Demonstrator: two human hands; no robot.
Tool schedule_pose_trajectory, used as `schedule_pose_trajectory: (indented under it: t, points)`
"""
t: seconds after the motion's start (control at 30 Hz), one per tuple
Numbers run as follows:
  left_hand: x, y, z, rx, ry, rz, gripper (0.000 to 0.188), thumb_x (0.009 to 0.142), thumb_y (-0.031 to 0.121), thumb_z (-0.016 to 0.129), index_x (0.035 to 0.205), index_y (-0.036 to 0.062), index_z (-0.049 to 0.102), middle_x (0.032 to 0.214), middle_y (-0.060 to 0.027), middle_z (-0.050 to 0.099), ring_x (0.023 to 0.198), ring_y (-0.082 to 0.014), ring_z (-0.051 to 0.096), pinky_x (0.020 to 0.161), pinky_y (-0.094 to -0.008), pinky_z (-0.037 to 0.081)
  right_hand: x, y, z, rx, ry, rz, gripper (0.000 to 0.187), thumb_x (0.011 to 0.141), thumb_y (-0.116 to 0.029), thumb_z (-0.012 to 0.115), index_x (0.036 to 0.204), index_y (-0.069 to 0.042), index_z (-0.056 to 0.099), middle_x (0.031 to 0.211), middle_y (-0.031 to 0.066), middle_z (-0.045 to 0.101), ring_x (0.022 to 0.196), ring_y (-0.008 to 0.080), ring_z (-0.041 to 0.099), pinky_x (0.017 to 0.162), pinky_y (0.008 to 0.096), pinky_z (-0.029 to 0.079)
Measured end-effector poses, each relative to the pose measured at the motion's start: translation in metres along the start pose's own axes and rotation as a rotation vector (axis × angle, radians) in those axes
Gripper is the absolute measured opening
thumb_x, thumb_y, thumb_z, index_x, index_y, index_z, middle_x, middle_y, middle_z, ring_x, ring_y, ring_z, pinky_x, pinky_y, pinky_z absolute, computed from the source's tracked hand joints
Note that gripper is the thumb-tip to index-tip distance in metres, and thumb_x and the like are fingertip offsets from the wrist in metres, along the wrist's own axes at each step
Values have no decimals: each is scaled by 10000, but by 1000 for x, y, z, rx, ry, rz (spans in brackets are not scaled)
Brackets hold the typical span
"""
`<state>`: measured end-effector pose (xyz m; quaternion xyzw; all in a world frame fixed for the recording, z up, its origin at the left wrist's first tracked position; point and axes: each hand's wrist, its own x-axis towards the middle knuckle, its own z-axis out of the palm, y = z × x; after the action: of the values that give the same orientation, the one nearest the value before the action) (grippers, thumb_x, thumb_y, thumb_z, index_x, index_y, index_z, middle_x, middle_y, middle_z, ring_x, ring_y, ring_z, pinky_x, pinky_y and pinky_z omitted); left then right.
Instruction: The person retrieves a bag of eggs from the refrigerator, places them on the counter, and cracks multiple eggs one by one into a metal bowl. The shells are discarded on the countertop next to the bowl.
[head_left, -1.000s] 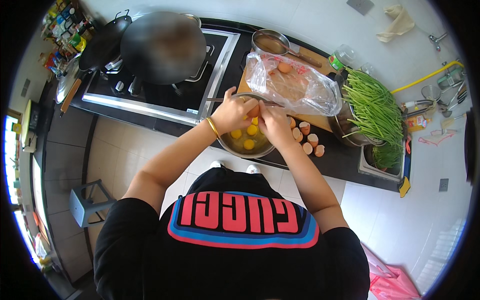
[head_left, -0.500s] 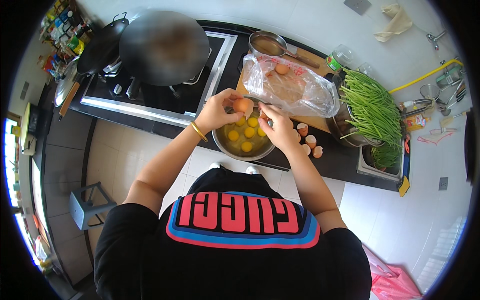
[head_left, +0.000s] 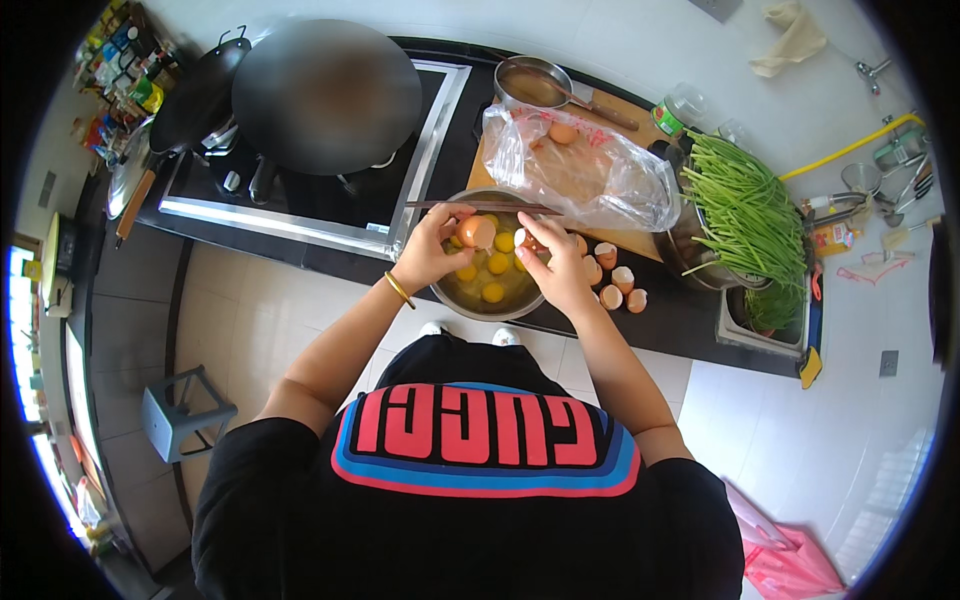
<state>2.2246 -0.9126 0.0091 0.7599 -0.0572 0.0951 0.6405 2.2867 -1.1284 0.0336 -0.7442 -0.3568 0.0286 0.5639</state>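
Observation:
Over a metal bowl [head_left: 520,312] holding several raw yolks [head_left: 493,292] in clear egg white, my two hands each grip half of a cracked brown egg. My left hand [head_left: 432,250] is closed on one eggshell half [head_left: 477,234], its broken edge facing right. In the fingers of my right hand [head_left: 560,268] is the other shell half [head_left: 528,240], partly hidden by them. A pair of chopsticks [head_left: 432,204] lies across the far side of the bowl. Just right of my right hand, several empty eggshells [head_left: 622,277] sit on the dark counter.
A clear plastic bag [head_left: 610,180] with an egg [head_left: 562,132] lies on a wooden board [head_left: 635,243]. Behind it stands a small saucepan [head_left: 533,84]. Green stalks [head_left: 740,205] rest over a pot at right. Left is a stove with a large pan [head_left: 325,95].
The egg halves have come apart, with my hands now wider apart over the bowl. My left hand has dropped slightly nearer, and the chopsticks across the rim show more fully.

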Motion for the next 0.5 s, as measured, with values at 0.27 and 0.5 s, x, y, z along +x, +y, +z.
schedule_pose_trajectory:
  t: [0.27, 0.5]
  points:
    - [-5, -5, 5, -306, -56, -139, 519, 730, -29, 680, 1208, 31, 489, 1177, -59, 535, 1124, -160, 517, 1001, -336, 397, 7, -9, 19, 165, 1, 84, 232, 783, -5, 687, 968, -32, 549, 1001, 80, 591, 825, 148, 598, 750, 261, 479]
    - [-9, -6, 12, -301, -41, -189, 517, 736, 18, 715, 1203, 19, 495, 1146, -59, 562, 1038, -140, 551, 930, -299, 436, 7, -10, 34, -231, 81, -172, 279, 742, -52, 716, 1002, 8, 633, 945, 127, 550, 800, 273, 597, 702, 327, 492]
